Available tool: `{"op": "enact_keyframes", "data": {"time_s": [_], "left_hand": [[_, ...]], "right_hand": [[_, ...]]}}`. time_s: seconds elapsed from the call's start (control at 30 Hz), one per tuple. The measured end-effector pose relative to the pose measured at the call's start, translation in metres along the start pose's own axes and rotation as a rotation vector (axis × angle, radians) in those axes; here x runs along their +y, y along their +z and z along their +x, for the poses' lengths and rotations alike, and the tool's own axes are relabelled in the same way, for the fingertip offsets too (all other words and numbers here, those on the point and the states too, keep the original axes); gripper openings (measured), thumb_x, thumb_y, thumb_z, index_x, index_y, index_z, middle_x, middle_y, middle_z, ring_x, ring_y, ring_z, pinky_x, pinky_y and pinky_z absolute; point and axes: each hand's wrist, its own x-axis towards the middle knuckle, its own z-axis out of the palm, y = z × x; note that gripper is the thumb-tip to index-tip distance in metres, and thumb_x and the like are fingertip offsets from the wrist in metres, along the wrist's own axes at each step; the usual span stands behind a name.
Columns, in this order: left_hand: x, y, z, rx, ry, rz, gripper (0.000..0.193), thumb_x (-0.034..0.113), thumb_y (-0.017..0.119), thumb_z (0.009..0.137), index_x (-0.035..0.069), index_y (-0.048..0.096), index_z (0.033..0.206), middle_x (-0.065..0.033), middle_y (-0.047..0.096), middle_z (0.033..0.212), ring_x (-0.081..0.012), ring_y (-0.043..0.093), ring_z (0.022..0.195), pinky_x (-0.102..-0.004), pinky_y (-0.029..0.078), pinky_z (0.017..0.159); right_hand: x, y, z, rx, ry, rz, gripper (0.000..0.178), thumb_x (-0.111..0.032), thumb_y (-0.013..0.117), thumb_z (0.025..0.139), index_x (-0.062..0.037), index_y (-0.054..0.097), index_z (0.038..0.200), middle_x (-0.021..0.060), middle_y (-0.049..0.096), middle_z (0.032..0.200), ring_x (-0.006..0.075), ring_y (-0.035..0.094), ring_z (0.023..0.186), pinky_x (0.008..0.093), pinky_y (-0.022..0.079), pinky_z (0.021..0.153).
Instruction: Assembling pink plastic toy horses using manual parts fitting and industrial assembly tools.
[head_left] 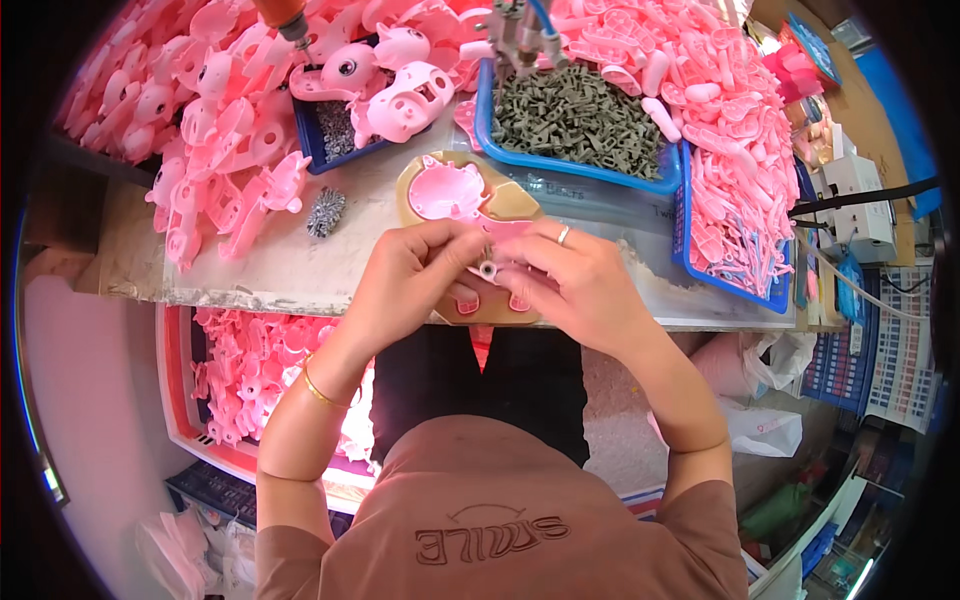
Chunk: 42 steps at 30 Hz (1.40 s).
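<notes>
A pink plastic toy shell half (pixel 447 188) lies hollow side up in a tan holding block (pixel 413 207) at the bench's front edge. Over the lower part of the shell, my left hand (pixel 412 275) is closed, thumb and forefinger pinched at a small grey ring-shaped part (pixel 488 268). My right hand (pixel 583 283), with a ring on one finger, meets it from the other side, its fingers bent and drawn together around the same spot. The fingertips hide most of that part, and what exactly the right fingers grip cannot be made out. Two pink feet of the shell show below the hands.
A blue tray (pixel 480 110) of dark grey-green small parts stands behind. Beside it, a blue basket (pixel 683 225) holds pink pieces. Pink animal shells (pixel 225 140) pile up left, near a screw cluster (pixel 325 213). An orange-bodied driver (pixel 283 15) hangs above. A crate (pixel 180 395) sits below.
</notes>
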Motion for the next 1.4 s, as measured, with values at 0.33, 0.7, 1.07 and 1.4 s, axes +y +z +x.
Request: {"op": "enact_keyframes", "data": {"time_s": [0.33, 0.7, 1.07, 1.4], "left_hand": [[-0.013, -0.029, -0.009, 0.468, 0.497, 0.514, 0.018, 0.015, 0.058, 0.097, 0.001, 0.069, 0.103, -0.0091, 0.071, 0.089, -0.0142, 0.065, 0.073, -0.0265, 0.05, 0.06], [-0.032, -0.023, -0.011, 0.107, 0.751, 1.17, 0.032, 0.021, 0.074, 0.076, 0.011, 0.065, 0.105, -0.0055, 0.058, 0.12, -0.0301, 0.052, 0.118, -0.0431, 0.047, 0.095], [-0.037, -0.019, -0.014, 0.112, 0.737, 1.201, 0.036, 0.024, 0.075, 0.076, 0.013, 0.064, 0.109, -0.0051, 0.056, 0.121, -0.0307, 0.049, 0.121, -0.0447, 0.044, 0.099], [-0.036, -0.015, -0.011, 0.13, 0.724, 1.21, 0.037, 0.019, 0.076, 0.074, 0.011, 0.065, 0.109, -0.0065, 0.057, 0.12, -0.0323, 0.049, 0.12, -0.0459, 0.044, 0.098]], "right_hand": [[0.022, 0.028, 0.026, 0.037, -0.162, -0.358, 0.016, -0.014, 0.074, 0.073, -0.008, 0.07, 0.087, 0.0053, 0.056, 0.087, 0.0257, 0.055, 0.086, 0.0379, 0.044, 0.076], [0.024, 0.025, 0.035, -0.123, -0.146, -0.4, 0.015, -0.014, 0.073, 0.072, -0.0061, 0.069, 0.083, 0.0056, 0.057, 0.086, 0.0256, 0.055, 0.091, 0.0381, 0.044, 0.08], [0.023, 0.007, 0.003, 0.004, -0.038, -0.461, 0.013, -0.013, 0.072, 0.074, -0.0072, 0.065, 0.082, 0.0065, 0.056, 0.08, 0.0276, 0.057, 0.078, 0.0384, 0.048, 0.073], [0.031, 0.008, 0.003, 0.082, -0.035, -0.453, 0.011, -0.012, 0.071, 0.075, -0.0062, 0.064, 0.081, 0.0071, 0.057, 0.073, 0.0287, 0.058, 0.073, 0.04, 0.048, 0.072]]}}
